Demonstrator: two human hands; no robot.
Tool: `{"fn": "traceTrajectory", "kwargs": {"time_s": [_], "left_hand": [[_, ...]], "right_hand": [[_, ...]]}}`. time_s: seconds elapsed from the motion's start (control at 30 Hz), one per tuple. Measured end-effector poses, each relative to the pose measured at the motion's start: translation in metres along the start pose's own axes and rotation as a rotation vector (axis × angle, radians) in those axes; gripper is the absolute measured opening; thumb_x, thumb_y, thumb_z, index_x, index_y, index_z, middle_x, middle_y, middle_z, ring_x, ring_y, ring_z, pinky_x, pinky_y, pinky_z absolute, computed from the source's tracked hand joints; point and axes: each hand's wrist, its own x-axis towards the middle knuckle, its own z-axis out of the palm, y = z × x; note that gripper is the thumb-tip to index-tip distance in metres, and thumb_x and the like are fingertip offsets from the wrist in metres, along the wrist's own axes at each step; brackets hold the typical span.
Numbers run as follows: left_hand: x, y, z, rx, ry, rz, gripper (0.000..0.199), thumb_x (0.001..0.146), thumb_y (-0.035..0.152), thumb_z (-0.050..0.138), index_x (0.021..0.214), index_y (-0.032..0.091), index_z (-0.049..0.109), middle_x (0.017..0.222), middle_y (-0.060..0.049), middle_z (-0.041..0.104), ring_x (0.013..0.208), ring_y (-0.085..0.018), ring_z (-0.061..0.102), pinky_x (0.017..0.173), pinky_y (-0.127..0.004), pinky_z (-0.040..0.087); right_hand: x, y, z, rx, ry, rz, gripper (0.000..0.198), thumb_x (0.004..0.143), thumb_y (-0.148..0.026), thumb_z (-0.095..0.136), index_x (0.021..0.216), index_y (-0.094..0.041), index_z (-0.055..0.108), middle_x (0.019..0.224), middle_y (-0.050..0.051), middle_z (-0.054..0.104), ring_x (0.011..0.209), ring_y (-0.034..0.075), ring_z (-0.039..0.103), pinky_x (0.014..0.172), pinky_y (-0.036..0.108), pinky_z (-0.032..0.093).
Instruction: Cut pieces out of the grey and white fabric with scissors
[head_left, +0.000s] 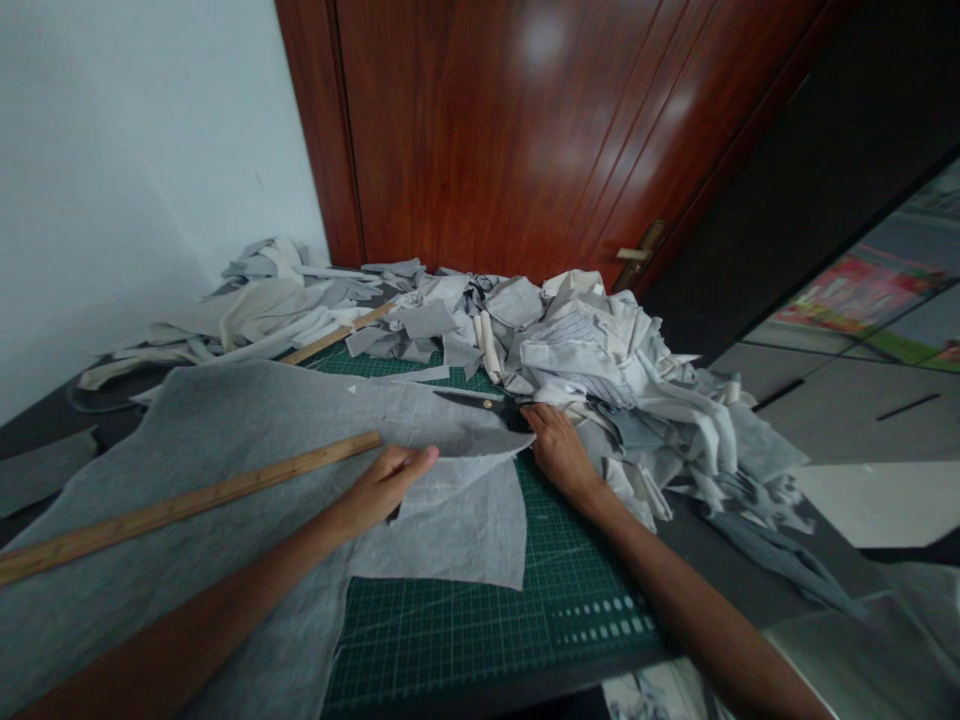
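A large piece of grey fabric (247, 410) lies across the green cutting mat, its front right part folded up. My left hand (390, 485) pinches the raised edge of this fabric between thumb and fingers. Something small and dark shows below that hand, too little of it to name. At the right end of the fabric, my right hand (555, 445) is closed around the dark handles of a pair of scissors (487, 404). Their blades point left, beside the fabric's far edge. A wooden ruler (195, 503) rests on the fabric to the left of my left hand.
The green cutting mat (480, 630) covers the middle of a dark table. Heaps of pale fabric scraps (592, 340) fill the back and right side, with another pile (262, 300) at back left. A second wooden strip (337, 335) lies behind. A brown door (487, 130) stands beyond.
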Motion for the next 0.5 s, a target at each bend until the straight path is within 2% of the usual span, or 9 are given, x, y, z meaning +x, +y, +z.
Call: {"fn": "traceTrajectory", "kwargs": {"time_s": [0.17, 0.3, 0.37, 0.4, 0.5], "left_hand": [[0.003, -0.004, 0.0, 0.076, -0.113, 0.108, 0.055, 0.095, 0.055, 0.048, 0.054, 0.022, 0.032, 0.052, 0.005, 0.027, 0.05, -0.011, 0.031, 0.05, -0.027, 0.024], [0.001, -0.006, 0.003, 0.155, -0.162, 0.179, 0.054, 0.1, 0.047, 0.045, 0.053, 0.021, 0.034, 0.05, 0.005, 0.03, 0.048, -0.011, 0.033, 0.05, -0.026, 0.025], [-0.003, -0.003, 0.003, 0.224, -0.19, 0.246, 0.054, 0.101, 0.045, 0.043, 0.054, 0.02, 0.04, 0.05, 0.004, 0.038, 0.049, -0.012, 0.039, 0.051, -0.026, 0.029], [-0.004, 0.0, 0.002, 0.266, -0.203, 0.293, 0.052, 0.102, 0.044, 0.043, 0.056, 0.02, 0.047, 0.053, 0.002, 0.047, 0.052, -0.013, 0.045, 0.054, -0.027, 0.034], [-0.005, 0.01, -0.007, 0.389, -0.171, 0.42, 0.04, 0.103, 0.037, 0.041, 0.08, 0.02, 0.069, 0.083, -0.005, 0.072, 0.078, -0.019, 0.066, 0.076, -0.03, 0.047]], "right_hand": [[0.001, 0.007, 0.0, 0.056, -0.018, -0.047, 0.049, 0.088, -0.001, 0.051, 0.134, -0.014, 0.06, 0.126, 0.016, 0.064, 0.118, 0.03, 0.058, 0.108, 0.049, 0.049], [-0.001, 0.014, -0.005, 0.11, -0.047, -0.081, 0.044, 0.09, -0.006, 0.058, 0.134, -0.013, 0.062, 0.127, 0.017, 0.066, 0.117, 0.028, 0.063, 0.105, 0.046, 0.052], [-0.001, 0.017, -0.007, 0.135, -0.059, -0.1, 0.043, 0.092, -0.009, 0.061, 0.134, -0.015, 0.063, 0.127, 0.016, 0.067, 0.115, 0.026, 0.066, 0.104, 0.045, 0.053], [-0.001, 0.018, -0.007, 0.146, -0.063, -0.108, 0.043, 0.092, -0.01, 0.062, 0.134, -0.016, 0.063, 0.127, 0.015, 0.068, 0.115, 0.026, 0.066, 0.104, 0.045, 0.054], [0.0, 0.021, -0.006, 0.173, -0.06, -0.131, 0.043, 0.092, -0.01, 0.063, 0.135, -0.015, 0.063, 0.126, 0.016, 0.069, 0.116, 0.026, 0.066, 0.105, 0.045, 0.053]]}}
